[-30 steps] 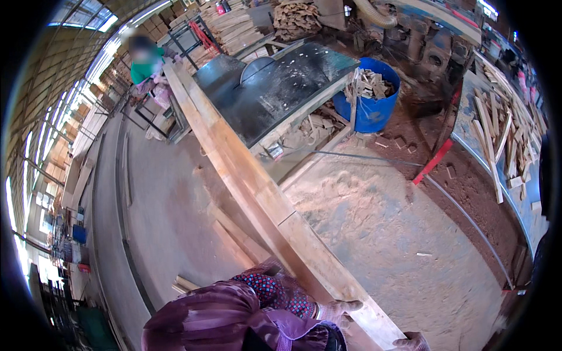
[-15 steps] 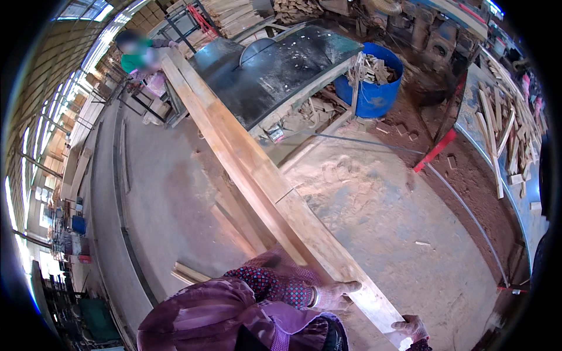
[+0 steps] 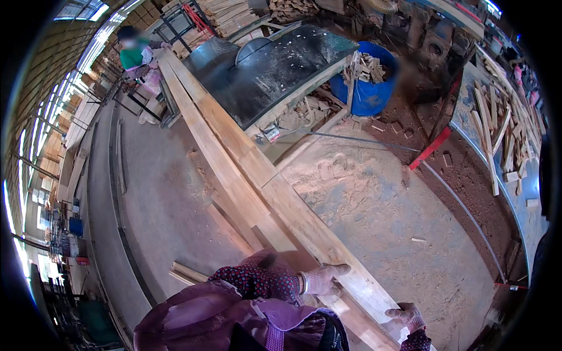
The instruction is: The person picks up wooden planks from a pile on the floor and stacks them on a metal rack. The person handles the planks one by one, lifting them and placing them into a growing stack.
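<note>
Two long wooden boards slant from the far left down to the lower right, side by side. My left hand [image 3: 324, 279], in a pale work glove, grips the left edge of the right-hand board [image 3: 313, 227] near its close end, thumb on top. My right hand [image 3: 408, 317], also gloved, is closed round that board's right edge nearer the end. The left-hand board [image 3: 234, 190] shows its wide face and runs under my left forearm and hand. A co-worker [image 3: 136, 55] in green stands at the boards' far end.
A dark saw table [image 3: 293, 61] with a round saw blade [image 3: 250, 50] lies beyond the boards. A blue barrel [image 3: 370, 96] of offcuts stands right of it. Wood strips [image 3: 494, 117] cover a table at far right. Sawdust and loose boards [image 3: 228, 225] lie on the floor.
The left-hand board has turned to show more of its wide face and now reaches past my left hand. Both hands have stayed on the right-hand board, rising slightly in view.
</note>
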`<control>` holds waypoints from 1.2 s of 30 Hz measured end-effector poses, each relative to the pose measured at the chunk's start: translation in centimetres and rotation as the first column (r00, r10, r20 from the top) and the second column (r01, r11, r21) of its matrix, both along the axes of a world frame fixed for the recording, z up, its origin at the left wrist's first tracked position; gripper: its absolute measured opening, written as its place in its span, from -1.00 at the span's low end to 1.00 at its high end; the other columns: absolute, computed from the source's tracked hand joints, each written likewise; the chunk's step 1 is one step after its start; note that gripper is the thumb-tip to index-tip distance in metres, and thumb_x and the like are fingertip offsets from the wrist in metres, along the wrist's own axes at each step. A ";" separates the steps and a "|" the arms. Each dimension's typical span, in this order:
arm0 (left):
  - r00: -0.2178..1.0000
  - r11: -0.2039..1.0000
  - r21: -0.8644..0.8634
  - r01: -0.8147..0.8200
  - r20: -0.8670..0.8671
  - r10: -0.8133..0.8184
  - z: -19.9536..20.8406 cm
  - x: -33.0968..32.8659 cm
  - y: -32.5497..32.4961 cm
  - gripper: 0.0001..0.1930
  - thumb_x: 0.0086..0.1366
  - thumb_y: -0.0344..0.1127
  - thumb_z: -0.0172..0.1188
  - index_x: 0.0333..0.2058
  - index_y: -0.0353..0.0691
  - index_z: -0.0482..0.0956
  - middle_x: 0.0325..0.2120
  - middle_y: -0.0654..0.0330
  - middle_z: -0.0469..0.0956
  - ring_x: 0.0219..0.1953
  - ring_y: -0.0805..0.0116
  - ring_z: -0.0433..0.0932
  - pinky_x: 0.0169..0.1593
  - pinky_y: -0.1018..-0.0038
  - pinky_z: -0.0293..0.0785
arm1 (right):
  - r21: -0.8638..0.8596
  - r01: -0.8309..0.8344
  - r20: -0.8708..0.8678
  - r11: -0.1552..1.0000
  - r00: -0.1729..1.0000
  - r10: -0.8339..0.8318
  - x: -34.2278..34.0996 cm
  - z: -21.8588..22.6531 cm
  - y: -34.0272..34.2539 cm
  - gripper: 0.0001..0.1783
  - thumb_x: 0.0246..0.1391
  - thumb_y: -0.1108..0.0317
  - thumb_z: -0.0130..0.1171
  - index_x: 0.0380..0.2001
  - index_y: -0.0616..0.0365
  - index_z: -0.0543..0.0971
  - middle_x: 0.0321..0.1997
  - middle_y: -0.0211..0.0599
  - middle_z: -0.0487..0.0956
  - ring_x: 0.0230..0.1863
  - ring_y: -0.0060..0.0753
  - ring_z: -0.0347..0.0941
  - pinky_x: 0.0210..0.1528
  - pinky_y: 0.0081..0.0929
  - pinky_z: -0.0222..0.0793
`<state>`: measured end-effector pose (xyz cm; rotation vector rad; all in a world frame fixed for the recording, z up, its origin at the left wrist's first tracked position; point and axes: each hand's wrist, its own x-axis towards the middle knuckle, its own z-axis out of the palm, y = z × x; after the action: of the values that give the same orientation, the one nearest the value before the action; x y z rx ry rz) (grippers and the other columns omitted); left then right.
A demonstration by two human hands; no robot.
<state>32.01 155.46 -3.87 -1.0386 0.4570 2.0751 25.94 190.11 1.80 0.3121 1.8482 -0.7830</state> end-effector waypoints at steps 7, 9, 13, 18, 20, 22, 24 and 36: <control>0.912 0.957 -0.266 0.113 -0.355 -0.206 -1.2 -0.5 -2.9 -0.50 0.29 -0.02 0.22 0.07 -0.22 0.46 -0.04 0.05 0.53 -0.03 0.05 0.48 -0.02 0.24 0.43 | 0.041 -0.088 -0.070 0.995 0.993 0.091 -2.8 -2.9 -1.5 -0.45 -0.23 -0.01 0.45 -0.29 0.26 0.69 -0.50 -0.33 0.63 -0.49 -0.49 0.51 -0.39 -0.49 0.41; 0.636 0.708 -0.619 0.341 -0.403 -0.659 -1.6 -1.3 -4.5 -0.55 0.34 -0.01 0.14 0.03 -0.23 0.51 -0.17 0.08 0.61 -0.24 0.24 0.59 -0.21 0.42 0.50 | -0.026 -0.074 -0.042 0.997 0.996 0.073 -4.2 -3.9 -0.9 -0.44 -0.23 -0.04 0.44 -0.28 0.24 0.70 -0.50 -0.32 0.63 -0.48 -0.49 0.51 -0.39 -0.48 0.41; 0.205 0.598 -0.743 0.299 -0.562 -0.801 -0.4 1.7 -11.4 -0.49 0.36 0.06 0.06 0.05 -0.26 0.48 -0.15 0.05 0.59 -0.22 0.25 0.58 -0.14 0.38 0.49 | -0.023 -0.209 -0.076 0.978 0.976 0.206 -4.9 -4.6 -1.5 -0.40 -0.22 -0.09 0.41 -0.28 0.25 0.69 -0.52 -0.32 0.61 -0.51 -0.49 0.49 -0.40 -0.47 0.39; 0.741 0.815 -0.429 0.389 -0.379 -0.554 -4.5 9.0 -17.2 -0.36 0.41 0.17 -0.10 0.16 -0.32 0.36 -0.04 -0.03 0.54 -0.03 0.12 0.52 0.08 0.27 0.46 | 0.023 -0.255 -0.051 0.967 0.965 0.256 -4.5 -4.1 -2.2 -0.35 -0.22 -0.15 0.39 -0.30 0.30 0.68 -0.53 -0.33 0.60 -0.50 -0.50 0.48 -0.41 -0.46 0.38; 0.989 0.993 0.022 -0.112 -0.095 0.114 -2.4 8.6 -17.3 -0.29 0.41 0.23 -0.14 0.19 -0.35 0.30 0.02 -0.07 0.51 0.07 0.08 0.48 0.15 0.23 0.42 | 0.016 -0.208 -0.080 0.978 0.975 0.209 -3.2 -4.9 -1.0 -0.37 -0.19 -0.13 0.37 -0.31 0.30 0.67 -0.52 -0.33 0.60 -0.49 -0.49 0.49 -0.40 -0.45 0.39; 0.936 0.858 -0.499 0.119 -0.231 -0.265 -6.4 10.3 -17.2 -0.25 0.39 0.27 -0.14 0.19 -0.37 0.29 0.08 -0.05 0.46 0.12 0.08 0.44 0.17 0.25 0.39 | 0.005 -0.224 -0.060 0.975 0.973 0.223 -3.0 -5.3 -1.4 -0.38 -0.16 -0.13 0.37 -0.29 0.29 0.67 -0.50 -0.33 0.62 -0.47 -0.49 0.50 -0.37 -0.44 0.40; 0.844 0.618 -0.772 0.149 -0.226 -0.486 -9.3 10.6 -16.3 -0.29 0.35 0.20 -0.06 0.19 -0.35 0.27 0.12 -0.06 0.41 0.13 0.04 0.42 0.17 0.26 0.37 | 0.024 -0.246 0.007 0.969 0.969 0.246 -2.3 -4.5 -2.7 -0.38 -0.14 -0.13 0.37 -0.24 0.25 0.67 -0.46 -0.32 0.65 -0.44 -0.50 0.53 -0.34 -0.46 0.43; 0.473 0.260 -0.750 -0.608 -0.605 -0.641 -13.1 4.4 -11.0 -0.44 0.23 -0.33 0.19 0.21 -0.27 0.33 -0.01 -0.05 0.55 0.02 0.18 0.57 0.10 0.37 0.46 | -0.100 -0.299 -0.231 0.949 0.935 0.270 -6.5 -5.5 -17.0 -0.11 -0.15 -0.34 0.27 -0.07 0.33 0.59 -0.35 -0.30 0.61 -0.33 -0.47 0.48 -0.31 -0.39 0.40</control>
<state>36.45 144.44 -17.00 -0.1914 2.6919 1.9679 19.44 173.12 -3.68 -0.1323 1.9740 -0.7546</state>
